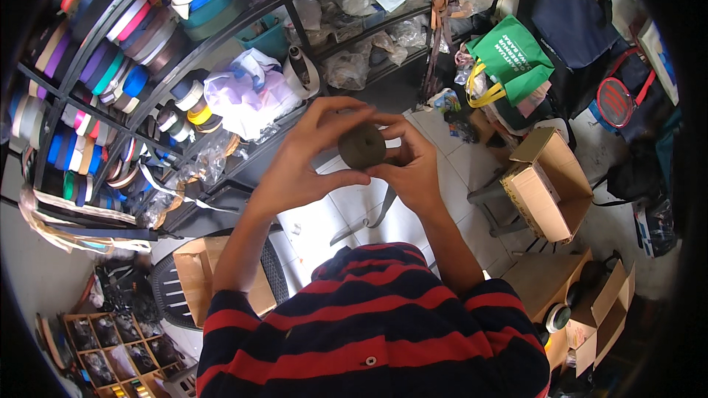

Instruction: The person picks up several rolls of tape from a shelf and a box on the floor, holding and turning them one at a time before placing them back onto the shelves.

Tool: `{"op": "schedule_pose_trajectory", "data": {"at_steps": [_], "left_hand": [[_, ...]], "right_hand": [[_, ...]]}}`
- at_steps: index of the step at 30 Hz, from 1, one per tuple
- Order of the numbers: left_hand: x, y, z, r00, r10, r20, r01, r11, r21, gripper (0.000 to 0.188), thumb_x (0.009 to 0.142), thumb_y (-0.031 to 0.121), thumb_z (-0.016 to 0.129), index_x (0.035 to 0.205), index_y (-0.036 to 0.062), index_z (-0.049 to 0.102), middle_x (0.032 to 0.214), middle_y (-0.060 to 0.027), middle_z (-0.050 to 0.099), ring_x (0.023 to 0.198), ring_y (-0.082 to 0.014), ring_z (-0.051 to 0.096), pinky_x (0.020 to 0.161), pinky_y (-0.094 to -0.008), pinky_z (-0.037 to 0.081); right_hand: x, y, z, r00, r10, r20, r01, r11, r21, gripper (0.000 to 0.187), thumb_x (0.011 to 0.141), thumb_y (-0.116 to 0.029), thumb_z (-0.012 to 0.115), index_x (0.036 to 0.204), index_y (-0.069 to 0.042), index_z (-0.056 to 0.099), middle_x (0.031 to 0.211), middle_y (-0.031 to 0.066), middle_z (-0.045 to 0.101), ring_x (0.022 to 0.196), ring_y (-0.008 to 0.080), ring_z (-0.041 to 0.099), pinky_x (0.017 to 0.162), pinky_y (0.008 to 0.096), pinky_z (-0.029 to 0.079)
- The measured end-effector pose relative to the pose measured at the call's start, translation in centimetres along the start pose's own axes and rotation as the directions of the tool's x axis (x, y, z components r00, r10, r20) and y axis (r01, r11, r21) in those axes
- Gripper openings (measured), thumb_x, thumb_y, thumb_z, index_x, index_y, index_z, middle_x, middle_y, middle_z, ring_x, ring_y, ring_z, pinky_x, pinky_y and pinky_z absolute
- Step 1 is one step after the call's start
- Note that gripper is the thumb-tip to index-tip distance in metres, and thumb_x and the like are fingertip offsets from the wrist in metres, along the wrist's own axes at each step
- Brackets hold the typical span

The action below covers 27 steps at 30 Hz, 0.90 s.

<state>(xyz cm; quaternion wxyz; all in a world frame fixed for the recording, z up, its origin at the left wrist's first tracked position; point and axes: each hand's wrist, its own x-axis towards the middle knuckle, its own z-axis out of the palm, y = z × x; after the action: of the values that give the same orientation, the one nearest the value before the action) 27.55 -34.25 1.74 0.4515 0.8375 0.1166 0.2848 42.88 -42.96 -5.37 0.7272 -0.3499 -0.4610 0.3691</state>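
A dark olive roll of webbing tape (361, 147) is held up in front of my chest, its coiled face and small centre hole showing. My left hand (318, 149) curls round its left side, thumb below and fingers over the top. From the other side my right hand (408, 153) closes on it, thumb at the lower edge and fingers bent behind. A loose grey-green strap end (380, 211) hangs below the roll, over the pale tiled floor (335, 210). Whether the strap joins the roll is hidden by my right hand.
A dark metal rack (103, 114) on the left holds several coloured tape rolls. Plastic bags fill the shelves ahead. At right are a green bag (510, 60) and an open cardboard box (547, 190). A chair (171, 287) bears another carton (198, 273) at lower left.
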Motion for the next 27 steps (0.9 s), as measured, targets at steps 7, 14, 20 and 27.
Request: {"op": "schedule_pose_trajectory", "data": {"at_steps": [7,14,20,27], "left_hand": [[-0.6,-1.4,0.3,0.991,-0.111,-0.072,0.108,0.993,-0.051,0.065,0.063,0.011,0.086,0.120,0.0037,0.054,0.116,-0.0086,0.056,0.108,-0.0213,0.058,0.095,-0.0359,0.047],[-0.8,-1.8,1.2,0.988,-0.154,-0.019,0.146,0.967,-0.208,0.057,0.073,0.011,0.079,0.122,0.0014,0.053,0.115,-0.0087,0.057,0.104,-0.0181,0.059,0.093,-0.0343,0.046],[-1.3,-3.4,2.0,0.995,-0.100,-0.020,0.093,0.969,-0.229,0.043,0.084,0.012,0.068,0.123,0.0007,0.055,0.113,-0.0080,0.057,0.101,-0.0176,0.058,0.090,-0.0327,0.045],[-2.4,-3.6,2.4,0.978,-0.207,-0.013,0.181,0.883,-0.432,0.035,0.091,0.018,0.060,0.120,-0.0007,0.058,0.115,-0.0081,0.058,0.107,-0.0151,0.054,0.091,-0.0295,0.042]], "right_hand": [[0.1,-0.1,0.6,0.996,0.003,-0.089,-0.008,0.998,-0.063,0.040,0.065,0.009,0.077,0.089,-0.001,0.046,0.115,0.0144,0.059,0.096,0.0178,0.064,0.071,0.0248,0.056],[-0.3,0.8,-0.1,0.987,-0.081,-0.139,0.044,0.966,-0.253,0.043,0.058,0.000,0.085,0.080,-0.004,0.048,0.083,0.0019,0.057,0.065,0.0020,0.048,0.053,0.0187,0.039],[-0.7,-0.2,-0.3,0.992,-0.083,-0.091,0.038,0.911,-0.411,0.046,0.053,-0.005,0.088,0.076,-0.004,0.049,0.069,-0.0011,0.048,0.063,0.0038,0.046,0.053,0.0204,0.039],[-1.0,0.6,-1.3,1.000,-0.013,0.021,0.018,0.972,-0.236,0.042,0.058,0.007,0.081,0.083,-0.003,0.049,0.097,0.0073,0.053,0.073,0.0103,0.057,0.057,0.0228,0.047]]}}
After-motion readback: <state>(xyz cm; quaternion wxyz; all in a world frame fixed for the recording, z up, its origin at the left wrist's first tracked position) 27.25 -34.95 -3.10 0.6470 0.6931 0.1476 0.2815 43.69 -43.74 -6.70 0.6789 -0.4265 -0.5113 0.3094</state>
